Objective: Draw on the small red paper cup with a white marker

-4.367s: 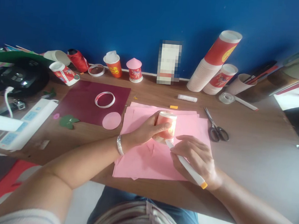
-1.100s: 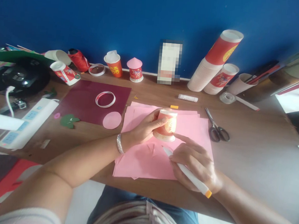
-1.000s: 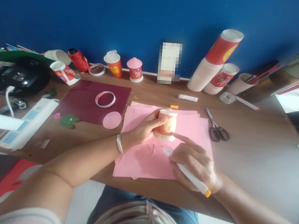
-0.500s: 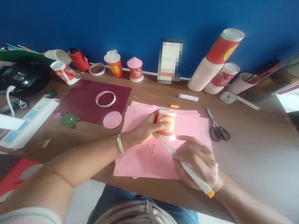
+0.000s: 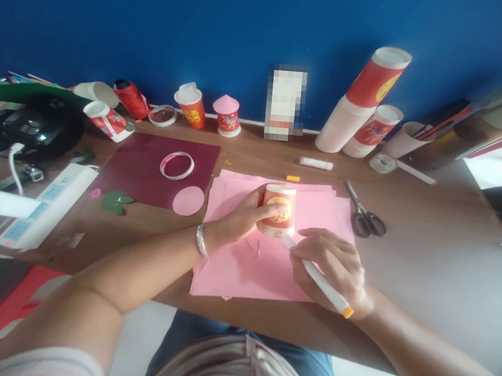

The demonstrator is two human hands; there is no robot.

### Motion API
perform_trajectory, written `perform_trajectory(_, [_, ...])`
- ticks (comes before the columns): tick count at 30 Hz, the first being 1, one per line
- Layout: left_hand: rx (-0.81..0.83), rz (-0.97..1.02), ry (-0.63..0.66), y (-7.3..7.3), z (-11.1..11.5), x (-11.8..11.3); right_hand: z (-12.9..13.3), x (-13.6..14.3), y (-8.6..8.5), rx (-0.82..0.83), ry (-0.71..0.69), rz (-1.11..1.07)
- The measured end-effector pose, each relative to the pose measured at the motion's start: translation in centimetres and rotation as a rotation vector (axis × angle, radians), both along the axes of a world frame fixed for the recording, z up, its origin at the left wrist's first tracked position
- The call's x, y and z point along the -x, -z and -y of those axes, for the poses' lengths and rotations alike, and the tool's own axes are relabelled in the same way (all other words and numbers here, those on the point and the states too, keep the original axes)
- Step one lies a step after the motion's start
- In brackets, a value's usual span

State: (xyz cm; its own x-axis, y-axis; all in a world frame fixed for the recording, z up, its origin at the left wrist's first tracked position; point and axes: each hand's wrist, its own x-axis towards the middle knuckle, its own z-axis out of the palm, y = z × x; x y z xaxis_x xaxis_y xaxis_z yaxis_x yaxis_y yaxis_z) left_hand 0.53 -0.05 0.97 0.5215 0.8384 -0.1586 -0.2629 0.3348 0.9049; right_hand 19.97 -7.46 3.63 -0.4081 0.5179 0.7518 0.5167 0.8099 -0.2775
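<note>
On a stack of pink paper sheets (image 5: 244, 274) a short red paper cup (image 5: 280, 224) with a gold emblem is turned rim down. My left hand (image 5: 249, 214) wraps around it from the left, thumb across the emblem. A white marker pen (image 5: 324, 286) with a yellow-orange end is in my right hand (image 5: 329, 264), its tip at the cup's lower right rim. Whether the tip touches the rim cannot be made out. Black-handled scissors (image 5: 364, 211) lie to the right of the paper.
A glue stick (image 5: 316, 163), stacked paper cups (image 5: 347, 123) and a tape roll (image 5: 383, 163) stand or lie behind. On the left are a maroon sheet (image 5: 148, 168), a cut cup ring (image 5: 176, 176), a pink paper disc (image 5: 188, 201) and a power strip (image 5: 47, 207). A pink-roofed cup (image 5: 227, 122) is by the wall.
The marker's tip has moved slightly right and up, closer to the cup's rim, and its rear end has shifted up and left. My left hand and the cup have hardly moved.
</note>
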Motion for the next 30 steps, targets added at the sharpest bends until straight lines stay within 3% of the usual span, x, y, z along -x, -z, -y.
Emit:
perform_trajectory(19, [0.011, -0.028, -0.007, 0.0, -0.03, -0.04, -0.02, 0.04, 0.14, 0.025, 0.013, 0.008])
perform_trajectory(30, [-0.022, -0.025, 0.02, 0.17, -0.14, 0.06, 0.24, -0.06, -0.32, 0.14, -0.002, 0.001])
